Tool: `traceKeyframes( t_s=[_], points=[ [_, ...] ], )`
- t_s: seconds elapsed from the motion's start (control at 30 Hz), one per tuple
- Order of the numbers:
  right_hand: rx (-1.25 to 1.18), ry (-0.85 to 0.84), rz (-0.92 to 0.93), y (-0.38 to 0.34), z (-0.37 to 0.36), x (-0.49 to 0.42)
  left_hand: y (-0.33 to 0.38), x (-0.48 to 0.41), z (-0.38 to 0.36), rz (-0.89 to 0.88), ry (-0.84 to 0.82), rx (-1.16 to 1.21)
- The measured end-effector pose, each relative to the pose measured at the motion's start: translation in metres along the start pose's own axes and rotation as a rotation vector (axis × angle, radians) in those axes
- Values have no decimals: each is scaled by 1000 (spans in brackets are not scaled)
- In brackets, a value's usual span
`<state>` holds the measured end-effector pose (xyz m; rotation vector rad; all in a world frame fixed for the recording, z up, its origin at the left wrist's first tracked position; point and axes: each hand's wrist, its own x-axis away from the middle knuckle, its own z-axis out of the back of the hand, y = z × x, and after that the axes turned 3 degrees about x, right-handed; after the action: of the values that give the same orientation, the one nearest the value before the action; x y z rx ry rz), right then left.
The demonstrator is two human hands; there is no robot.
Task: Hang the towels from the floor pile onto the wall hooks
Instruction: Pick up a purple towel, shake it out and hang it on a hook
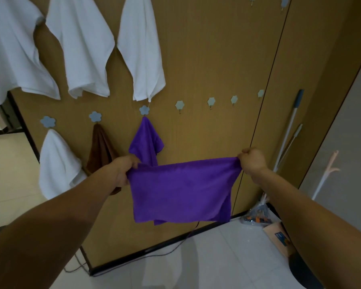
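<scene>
Purple towel is stretched out between both hands. Its top corners are bunched in the curled fingers of the left hand and right hand, and the rest hangs below them. Wooden wall sits just past the fingers, white towels way above. Second purple towel hangs right behind the left fingers, with a flower hook up between them.
</scene>
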<state>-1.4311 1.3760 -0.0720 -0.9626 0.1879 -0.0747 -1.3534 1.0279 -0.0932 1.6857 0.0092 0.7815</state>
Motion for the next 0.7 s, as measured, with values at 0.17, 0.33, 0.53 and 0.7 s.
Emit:
traceKeyframes(
  t_s=[0.17, 0.33, 0.53, 0.7],
  points=[
    [77, -39, -4, 7, -4, -5, 7, 10, -3, 27, -36, 51],
    [-313, -42, -106, 15, -3, -8, 4, 5, -2, -125, 71, 151],
    [-491, -78, -83, 13, -3, -12, -1, 3, -2, -205, 177, 123],
    [-468, -157, -42, 16, -6, -15, 1, 6, -2, -188, 117, -22]
  ],
)
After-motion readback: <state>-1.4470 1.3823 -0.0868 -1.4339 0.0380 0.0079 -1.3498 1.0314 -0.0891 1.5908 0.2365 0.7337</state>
